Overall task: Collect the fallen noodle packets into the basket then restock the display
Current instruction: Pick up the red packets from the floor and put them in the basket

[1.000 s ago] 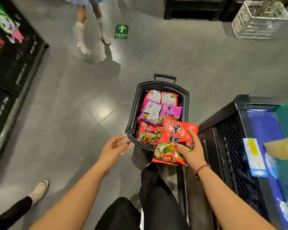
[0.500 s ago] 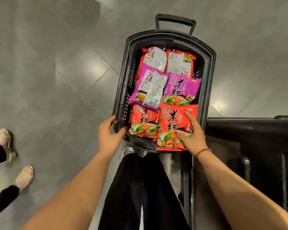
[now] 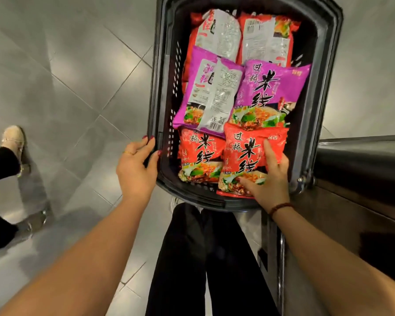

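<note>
Gripping a red noodle packet (image 3: 244, 149) between thumb and curled fingers, the right hand (image 3: 268, 179) lay in the near right corner of the black basket (image 3: 326, 65). The left hand (image 3: 135, 166) clasped the basket's near left rim. Purple packets (image 3: 271, 92) lay just beyond.

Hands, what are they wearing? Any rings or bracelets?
The left hand wears a thin gold ring, and its nails are painted dark red. The right hand has a dark red bead bracelet round the wrist. Both arms are bare, with no sleeves in view.
</note>
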A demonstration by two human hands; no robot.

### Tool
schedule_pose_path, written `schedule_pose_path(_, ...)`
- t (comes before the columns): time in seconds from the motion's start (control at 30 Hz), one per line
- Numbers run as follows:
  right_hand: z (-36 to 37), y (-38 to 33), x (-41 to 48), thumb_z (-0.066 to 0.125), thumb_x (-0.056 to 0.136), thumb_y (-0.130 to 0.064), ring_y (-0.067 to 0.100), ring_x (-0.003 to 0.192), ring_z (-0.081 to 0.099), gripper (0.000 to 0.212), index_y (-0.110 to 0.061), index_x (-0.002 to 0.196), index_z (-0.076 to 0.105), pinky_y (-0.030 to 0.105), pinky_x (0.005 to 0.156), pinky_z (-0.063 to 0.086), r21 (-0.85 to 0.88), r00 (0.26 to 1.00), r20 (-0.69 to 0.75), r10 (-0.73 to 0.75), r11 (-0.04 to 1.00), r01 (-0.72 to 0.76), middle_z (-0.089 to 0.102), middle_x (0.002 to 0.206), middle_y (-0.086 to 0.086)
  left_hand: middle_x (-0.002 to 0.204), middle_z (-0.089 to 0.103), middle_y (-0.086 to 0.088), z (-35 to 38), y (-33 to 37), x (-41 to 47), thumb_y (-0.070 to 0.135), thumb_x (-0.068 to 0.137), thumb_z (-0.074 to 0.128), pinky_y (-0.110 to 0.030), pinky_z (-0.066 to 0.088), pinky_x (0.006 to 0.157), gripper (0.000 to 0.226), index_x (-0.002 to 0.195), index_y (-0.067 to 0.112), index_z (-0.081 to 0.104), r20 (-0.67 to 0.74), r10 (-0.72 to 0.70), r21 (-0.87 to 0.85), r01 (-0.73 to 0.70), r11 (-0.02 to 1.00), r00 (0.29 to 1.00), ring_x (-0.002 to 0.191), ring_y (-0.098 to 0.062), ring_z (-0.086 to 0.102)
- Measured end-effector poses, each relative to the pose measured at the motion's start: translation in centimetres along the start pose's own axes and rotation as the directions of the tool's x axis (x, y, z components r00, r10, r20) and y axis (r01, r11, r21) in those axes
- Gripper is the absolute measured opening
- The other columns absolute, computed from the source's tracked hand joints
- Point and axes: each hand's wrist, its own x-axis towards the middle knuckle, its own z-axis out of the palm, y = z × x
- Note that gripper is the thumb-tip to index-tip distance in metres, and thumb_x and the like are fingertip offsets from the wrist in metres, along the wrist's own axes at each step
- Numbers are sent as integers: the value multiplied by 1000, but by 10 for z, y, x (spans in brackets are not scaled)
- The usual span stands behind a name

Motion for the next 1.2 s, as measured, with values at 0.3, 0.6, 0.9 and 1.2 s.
schedule_pose_path(0.3, 4, -3, 13, 89, 63, -22, 25, 136, 30, 109, -44, 147, 24, 40, 113, 31, -55, 988, 92, 120, 992, -116, 20, 149, 1, 117, 65, -10, -9, 3, 7, 8, 85, 73, -28, 44, 98, 34, 119, 7, 69, 108, -14, 76, 6, 997, 994, 109, -24, 62)
schedule_pose_path(0.6, -42, -83, -2, 80, 70, -47, 30, 136, 34, 85, -26, 143, 42, 46, 108, 37, -309, 986, -72, 151, 937, -166, 35, 150, 10, 127, 62, -7, -67, 38, 47, 23, 87, 69, -37, 49, 94, 49, 134, 20, 59, 451, -55, 155, -17, 988, 891, 113, -28, 59)
schedule_pose_path(0.9, -45, -263, 6, 60, 87, -49, 28, 139, 32, 72, -12, 145, 37, 44, 115, 26, -282, 961, -256, 103, 943, -176, 37, 150, 11, 135, 53, -13, -213, 121, 192, 35, 81, 62, -44, 42, 104, 61, 137, 14, 53, 489, 572, -1, -655, 756, 659, 128, -31, 45)
schedule_pose_path(1.2, -46, -379, 16, 61, 85, -49, 27, 135, 38, 70, -15, 142, 41, 44, 112, 32, -315, 915, -392, 95, 920, -231, 42, 148, 9, 155, 33, -6, -296, 193, 294, 40, 87, 64, -48, 34, 111, 68, 147, 22, 39, 598, 730, 46, -923, 381, 331, 144, -27, 26)
